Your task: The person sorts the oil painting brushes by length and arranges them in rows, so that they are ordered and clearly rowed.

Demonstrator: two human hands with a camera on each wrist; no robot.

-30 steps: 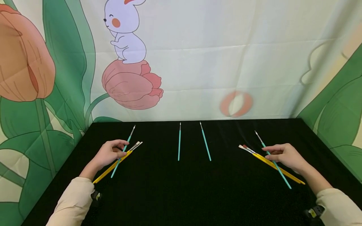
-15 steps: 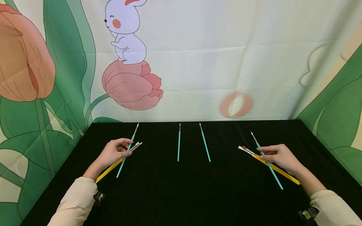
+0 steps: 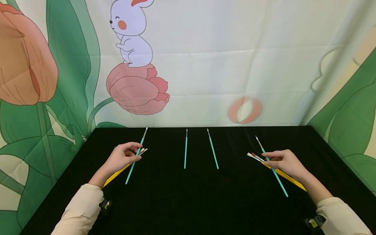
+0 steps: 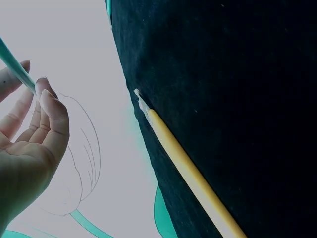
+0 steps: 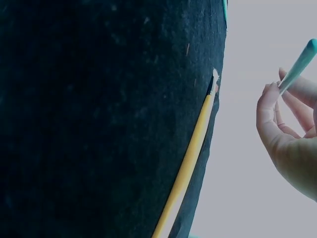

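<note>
In the head view my left hand [image 3: 121, 157] pinches a teal paintbrush [image 3: 131, 171] between thumb and fingers, bristles pointing away from me. Beneath that hand lie yellow paintbrushes [image 3: 117, 175], partly hidden by it. On the other side my right hand [image 3: 289, 162] pinches another teal paintbrush [image 3: 280, 182], its tip leaning inward. More yellow paintbrushes [image 3: 289, 179] lie under the right hand and forearm. Both wrist views show the held brushes raised above the black cloth, with a yellow paintbrush [image 4: 185, 166] on the left side and a yellow paintbrush [image 5: 188, 163] on the right lying below.
Two teal paintbrushes, one nearly straight [image 3: 185, 151] and one slanted [image 3: 213, 150], lie apart at the middle back of the black-covered table [image 3: 199, 202]. Behind the table's far edge hangs a printed curtain [image 3: 199, 81] with flowers and a rabbit.
Both hands have drifted inward, each with its teal paintbrush. The left hand has moved right and the right hand left, while the yellow brushes and the two middle brushes lie still.
</note>
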